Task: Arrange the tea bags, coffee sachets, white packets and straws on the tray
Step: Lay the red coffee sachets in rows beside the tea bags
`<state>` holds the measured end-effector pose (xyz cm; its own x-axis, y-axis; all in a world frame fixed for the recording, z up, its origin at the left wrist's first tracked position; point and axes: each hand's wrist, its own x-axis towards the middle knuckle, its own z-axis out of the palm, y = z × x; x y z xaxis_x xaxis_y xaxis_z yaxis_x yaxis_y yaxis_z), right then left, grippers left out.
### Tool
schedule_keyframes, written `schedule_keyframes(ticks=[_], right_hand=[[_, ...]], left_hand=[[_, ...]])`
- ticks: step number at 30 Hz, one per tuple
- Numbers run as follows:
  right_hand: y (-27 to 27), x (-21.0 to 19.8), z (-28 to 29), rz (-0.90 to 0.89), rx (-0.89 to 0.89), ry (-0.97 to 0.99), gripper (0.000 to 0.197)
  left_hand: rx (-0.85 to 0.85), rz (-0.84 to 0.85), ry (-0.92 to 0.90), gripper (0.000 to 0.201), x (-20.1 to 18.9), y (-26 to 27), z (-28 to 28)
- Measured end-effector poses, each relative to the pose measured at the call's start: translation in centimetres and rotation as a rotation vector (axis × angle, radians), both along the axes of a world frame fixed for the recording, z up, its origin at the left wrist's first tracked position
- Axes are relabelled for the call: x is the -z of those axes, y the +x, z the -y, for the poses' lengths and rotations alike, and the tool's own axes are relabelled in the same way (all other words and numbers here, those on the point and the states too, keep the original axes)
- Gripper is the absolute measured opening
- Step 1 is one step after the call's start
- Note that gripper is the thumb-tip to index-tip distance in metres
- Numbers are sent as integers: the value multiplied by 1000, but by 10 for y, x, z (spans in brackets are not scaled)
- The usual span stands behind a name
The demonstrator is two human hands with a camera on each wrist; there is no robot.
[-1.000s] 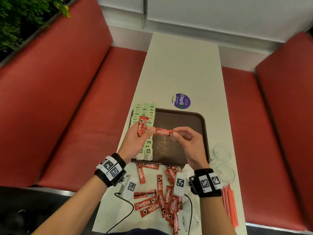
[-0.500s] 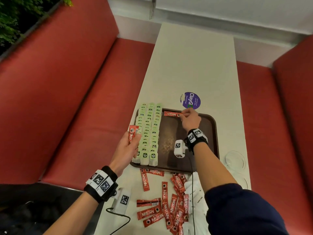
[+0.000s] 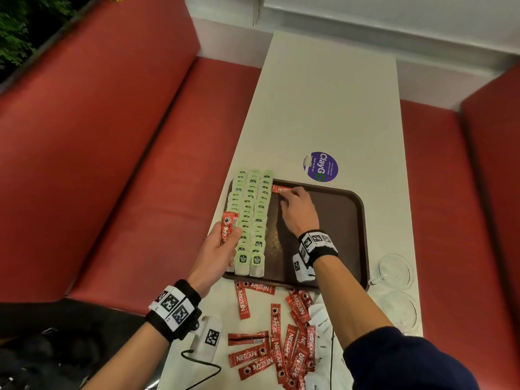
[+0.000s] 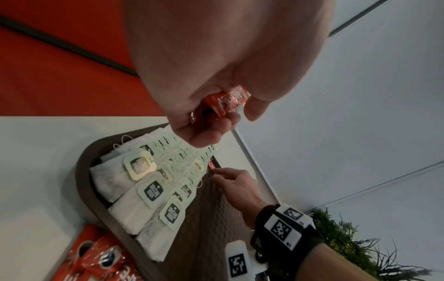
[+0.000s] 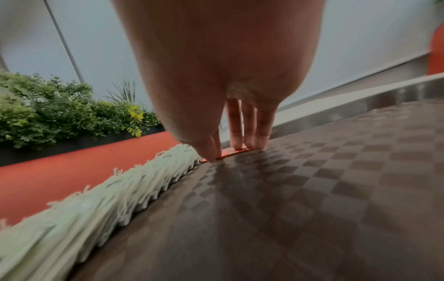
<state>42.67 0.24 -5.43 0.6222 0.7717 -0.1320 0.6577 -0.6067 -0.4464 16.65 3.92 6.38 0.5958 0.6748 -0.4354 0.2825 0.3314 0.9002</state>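
While tea bags (image 3: 251, 218) lie in rows along left of tray (image 3: 349, 235), coffee sachet (image 3: 281, 189) is pressed flat at far edge by right hand (image 3: 298, 211), fingers straight. Spare sachets (image 3: 228, 228) gripped in left hand (image 3: 216, 249). Next sachet likely to be laid beside first.

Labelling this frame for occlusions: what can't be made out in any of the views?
- Count of coffee sachets in the left hand: the fingers cover them in the head and left wrist views.
- Most of the sachet on the tray: the right hand covers it in the head view.
- Straws: in no view.
- White packets: the right arm and the bottom edge cut them off in the head view.
- Tea bags: blurred in the right wrist view.
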Motion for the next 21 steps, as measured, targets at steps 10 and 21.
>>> schedule_keyframes(ticks=[10,21], right_hand=[[-9,-23,3,-40,8,87,39],[-109,-145,60,-564,44,469,5]], left_hand=[[27,-8,-100,29,20,0,-9],[265,75,28,10,1,-6,0]])
